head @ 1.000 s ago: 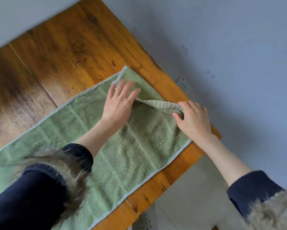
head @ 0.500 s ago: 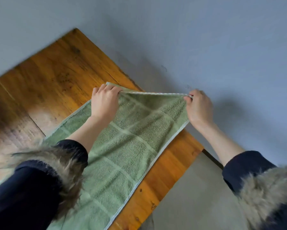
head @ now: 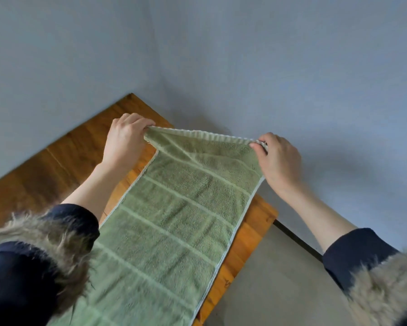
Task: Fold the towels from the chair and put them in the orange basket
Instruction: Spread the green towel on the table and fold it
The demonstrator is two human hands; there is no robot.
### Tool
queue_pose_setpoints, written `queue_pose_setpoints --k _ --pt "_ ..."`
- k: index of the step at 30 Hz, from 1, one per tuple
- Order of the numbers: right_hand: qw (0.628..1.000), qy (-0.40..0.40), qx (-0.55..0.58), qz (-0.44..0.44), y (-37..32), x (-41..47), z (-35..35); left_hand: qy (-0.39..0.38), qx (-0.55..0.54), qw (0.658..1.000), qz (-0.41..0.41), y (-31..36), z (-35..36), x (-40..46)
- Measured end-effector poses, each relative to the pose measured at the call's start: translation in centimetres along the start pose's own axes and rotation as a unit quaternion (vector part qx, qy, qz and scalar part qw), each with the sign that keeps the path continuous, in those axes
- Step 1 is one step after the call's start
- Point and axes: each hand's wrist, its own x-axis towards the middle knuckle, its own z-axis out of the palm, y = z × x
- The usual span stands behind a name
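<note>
Head view: green towel (head: 174,220) lies lengthwise on the wooden table (head: 63,165), w/ its far short edge lifted off the surface. Left hand (head: 124,142) has fingers curled round the far-left corner; right hand (head: 277,156) pinches the far-right corner betw. thumb & fingers, so both are grasping cloth, neither is slack. Hem betw. them is stretched nearly straight, right corner hanging out past the table's far edge, over the grey floor (head: 280,290). Near end of the towel runs out of frame under the fur-trimmed sleeves (head: 56,243), so can't tell where it ends. Step in hand looks like the 1st fold: bringing the far end back toward the body. To do it well, prob. keep both corners level & the hem taut, carry them at the same pace so the side edges stack on the pale borders, then lay down from the crease outward & smooth flat. Risk: right side drifts off the table and skews the fold. Basket & chair not in view; task seems early for this towel.
</note>
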Motion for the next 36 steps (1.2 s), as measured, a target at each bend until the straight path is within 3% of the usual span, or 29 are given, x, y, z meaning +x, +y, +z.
queue_pose_setpoints --k 19,24,28,36 --pt "0.991 -0.002 0.045 -0.125 -20.2 -25.3 -6.6 0.019 -0.002 0.997 0.071 -8.3 -16.6 -25.9" --pt "0.987 -0.060 0.036 -0.142 -22.9 -33.1 -4.1 -0.060 -0.009 0.995 0.079 -11.3 -15.1 -34.0" --pt "0.978 -0.153 0.042 -0.136 -23.3 -38.8 -1.1 -0.138 -0.008 0.988 0.069 -13.4 -12.9 -39.0" --pt "0.956 -0.273 0.000 -0.110 -23.6 -45.3 3.9 -0.235 0.016 0.970 0.053 -15.6 -8.6 -43.8"
